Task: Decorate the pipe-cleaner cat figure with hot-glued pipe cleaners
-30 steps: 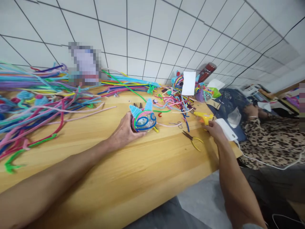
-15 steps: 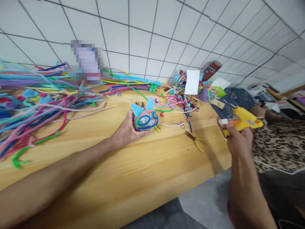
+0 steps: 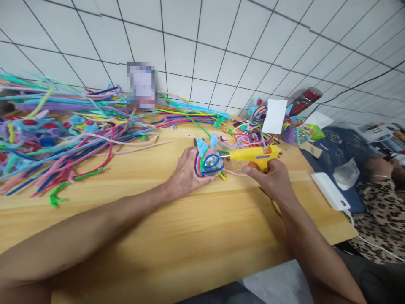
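Wrapped round the left side of a clear ball-like craft is my left hand. The craft has two light blue pointed ears and blue, green and pink fuzzy stems on it, and rests low over the wooden table. My right hand grips a yellow glue gun, its nozzle pointing left, at or very close to the craft's right side. Under my right hand, pliers with yellow handles are mostly hidden.
Colourful fuzzy stems spread over the table's left and back. Other crafts, a white card and a red flask stand at the back right. A white power bank lies near a person in a leopard-print sleeve.
My right hand has brought the glue gun left from the table's right side to the craft, over the pliers. The view has shifted, showing the white power bank. My left hand keeps its hold.
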`<state>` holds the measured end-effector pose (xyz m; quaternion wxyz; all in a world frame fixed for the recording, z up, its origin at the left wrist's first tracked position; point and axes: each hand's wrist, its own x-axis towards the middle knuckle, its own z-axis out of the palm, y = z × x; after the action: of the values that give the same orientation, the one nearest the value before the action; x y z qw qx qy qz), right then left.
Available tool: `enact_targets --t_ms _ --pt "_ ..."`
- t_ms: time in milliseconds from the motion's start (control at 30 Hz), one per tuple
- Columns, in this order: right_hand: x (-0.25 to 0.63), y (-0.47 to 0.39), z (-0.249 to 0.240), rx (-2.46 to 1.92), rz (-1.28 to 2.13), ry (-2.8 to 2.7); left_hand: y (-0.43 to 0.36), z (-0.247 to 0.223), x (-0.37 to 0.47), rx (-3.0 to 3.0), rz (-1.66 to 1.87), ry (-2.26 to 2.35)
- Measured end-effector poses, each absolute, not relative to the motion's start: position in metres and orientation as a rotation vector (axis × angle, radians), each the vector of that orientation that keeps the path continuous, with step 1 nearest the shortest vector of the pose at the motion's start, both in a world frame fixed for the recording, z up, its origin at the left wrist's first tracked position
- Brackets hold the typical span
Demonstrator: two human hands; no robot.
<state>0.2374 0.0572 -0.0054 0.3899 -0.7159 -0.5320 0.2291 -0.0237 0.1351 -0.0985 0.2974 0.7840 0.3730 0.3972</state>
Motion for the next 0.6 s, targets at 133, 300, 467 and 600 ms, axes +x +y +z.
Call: enact_targets --t_ms 133,300,467,600 --pt "0.233 0.062 -0.017 -1.881 0.383 -1.365 0.133 -0.103 -0.024 2.067 1.059 0.863" --pt "0.236 0.056 -0.027 -1.921 0.178 -1.479 0.133 -0.102 -0.023 2.072 1.138 0.847" --pt "0.234 0.047 -0.027 -1.936 -0.154 -1.612 0.132 -0.103 -0.022 2.069 1.148 0.870" --pt "0.229 0.039 -0.025 -1.917 -0.302 -1.743 0.131 -0.104 -0.021 2.094 1.157 0.872"
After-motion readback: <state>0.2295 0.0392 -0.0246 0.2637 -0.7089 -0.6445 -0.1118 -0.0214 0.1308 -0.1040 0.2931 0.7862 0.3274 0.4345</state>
